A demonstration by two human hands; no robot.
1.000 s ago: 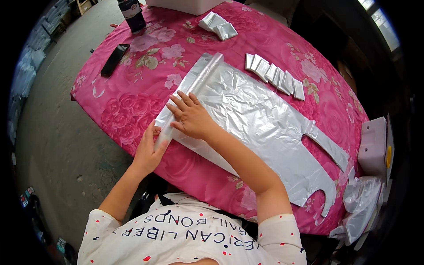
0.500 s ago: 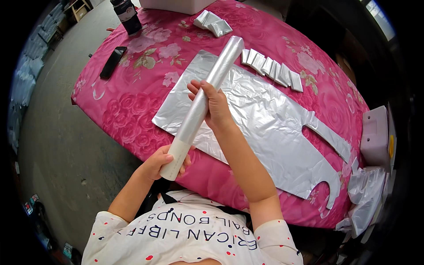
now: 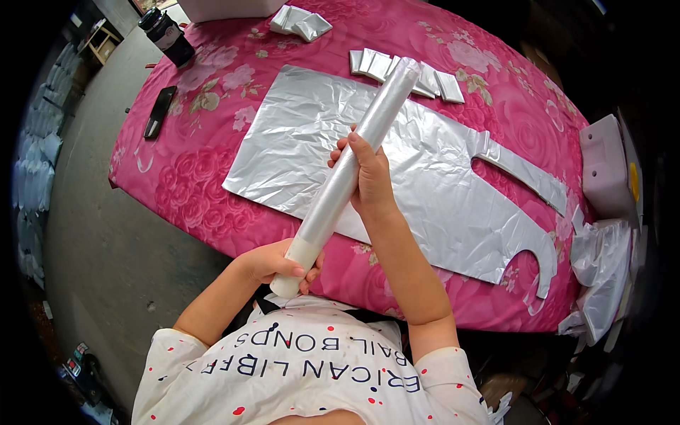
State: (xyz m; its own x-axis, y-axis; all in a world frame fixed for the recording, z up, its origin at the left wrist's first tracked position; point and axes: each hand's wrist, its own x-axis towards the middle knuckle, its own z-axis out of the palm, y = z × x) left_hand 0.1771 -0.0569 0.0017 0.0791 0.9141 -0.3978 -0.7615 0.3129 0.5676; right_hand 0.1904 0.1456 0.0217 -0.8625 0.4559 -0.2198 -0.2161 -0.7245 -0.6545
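Gripping a rolled plastic tube [image 3: 350, 170], left hand [image 3: 273, 263] fingers wrapped round its lower end, right hand [image 3: 368, 177] fingers round its middle, above a silver plastic sheet [image 3: 425, 177] on the pink floral bench [image 3: 205, 177].

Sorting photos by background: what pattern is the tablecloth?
The tablecloth is bright pink with a rose pattern, seen best in the head view.

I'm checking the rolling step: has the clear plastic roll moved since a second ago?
Yes. The clear plastic roll then lay on the silver sheet's left edge; now the left hand and right hand hold it lifted, slanted above the sheet.
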